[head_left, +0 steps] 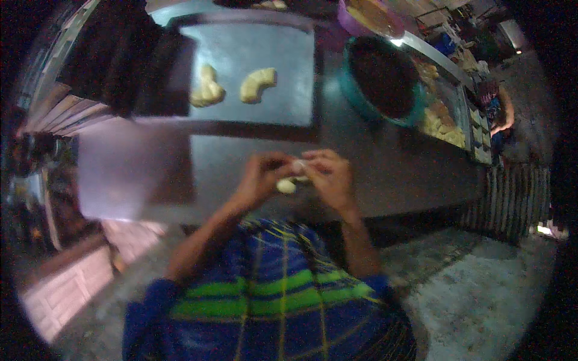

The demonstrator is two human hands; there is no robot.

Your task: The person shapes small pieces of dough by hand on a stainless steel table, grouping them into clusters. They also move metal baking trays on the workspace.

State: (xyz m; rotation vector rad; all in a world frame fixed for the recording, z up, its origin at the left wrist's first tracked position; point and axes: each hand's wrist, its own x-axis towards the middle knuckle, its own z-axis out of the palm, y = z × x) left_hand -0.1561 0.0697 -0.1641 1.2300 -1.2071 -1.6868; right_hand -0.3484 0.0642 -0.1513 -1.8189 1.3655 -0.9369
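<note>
Both my hands meet over the near part of the table, fingers pinched together on a pale piece of dough (286,186). One end of the dough hangs below the fingers, and the rest is partly covered by them. My left hand (262,175) grips it from the left side. From the right, my right hand (330,177) closes on it with thumb and fingertips. Just beyond the hands lies a metal baking tray (295,60). On it rest a curved, segmented dough piece (257,86) and a lumpier one (208,89) to its left.
A teal basin (352,90) with a dark inside stands right of the tray. Behind it is a purple basin (346,18). Farther right, a tray holds several dough pieces (442,127). Another person (503,111) is at the far right. Dark cloth-like material (129,66) lies at left.
</note>
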